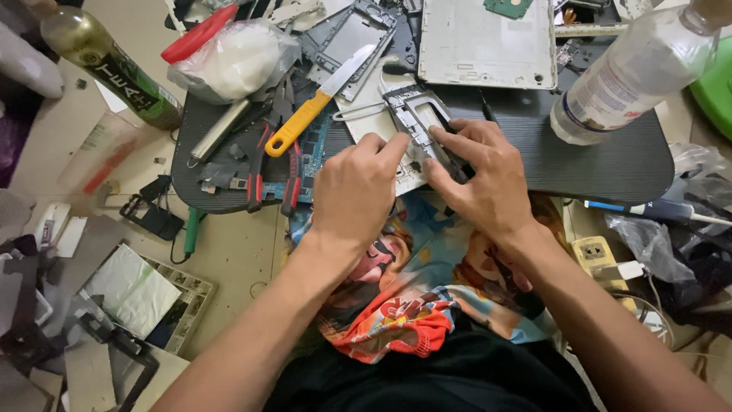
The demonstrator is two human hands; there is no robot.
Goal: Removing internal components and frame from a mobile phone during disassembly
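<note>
My left hand (357, 189) and my right hand (482, 177) meet at the near edge of a small dark work table (610, 164). Between their fingertips lies a grey metal frame part from a small device (415, 114), resting on a white panel. Left fingers press its lower end. My right hand's fingers pinch along its right side, with a dark slim piece under them. Whether that piece is a tool is not clear.
A yellow-handled knife (320, 103) and red-handled pliers (259, 172) lie left of my hands. A silver tablet back shell (484, 42), a clear plastic bottle (633, 72), a green bottle (114, 69) and a plastic bag (232, 61) ring the table. Scrap panels litter the floor at left.
</note>
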